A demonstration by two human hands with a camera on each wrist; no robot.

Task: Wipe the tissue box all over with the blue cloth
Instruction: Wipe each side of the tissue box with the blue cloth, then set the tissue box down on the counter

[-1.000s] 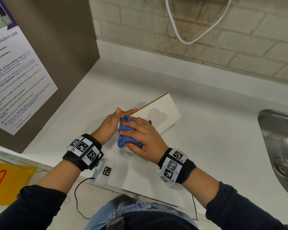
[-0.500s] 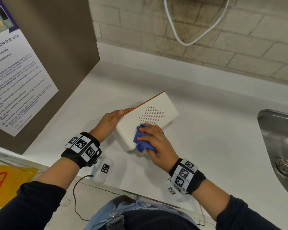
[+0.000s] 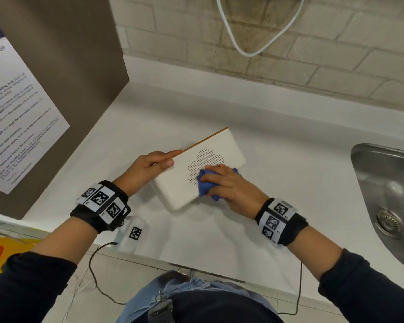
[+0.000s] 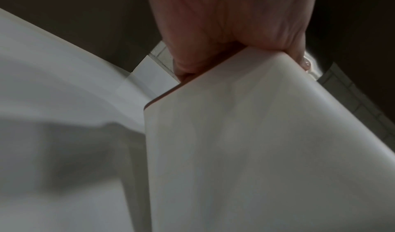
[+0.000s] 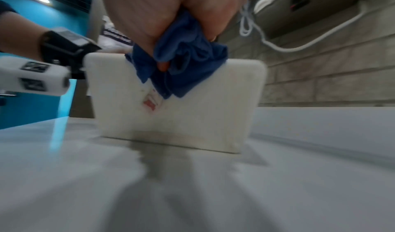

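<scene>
The white tissue box (image 3: 197,170) lies flat on the white table (image 3: 289,183), near its front edge and turned at an angle, with a dotted cloud-shaped patch on its top face and a thin orange strip along its far left edge. On the right part of that top face sits the blue cloth (image 3: 207,183), bunched into a wad that spills over the near right edge; in the right wrist view it hangs partway down the box's side. The right hand (image 3: 229,185) has its fingers curled round the cloth and presses it onto the box. The left hand (image 3: 149,166) steadies the box at its left end, fingers stretched straight along the orange edge and thumb lying on the top face. Both wrists wear black bands with printed square markers. To the right, a steel sink (image 3: 387,197) is set into the table. On the left stands a brown panel (image 3: 63,73) bearing a printed notice (image 3: 16,127), and a white cable (image 3: 250,52) loops down the brick wall (image 3: 336,43) behind.
</scene>
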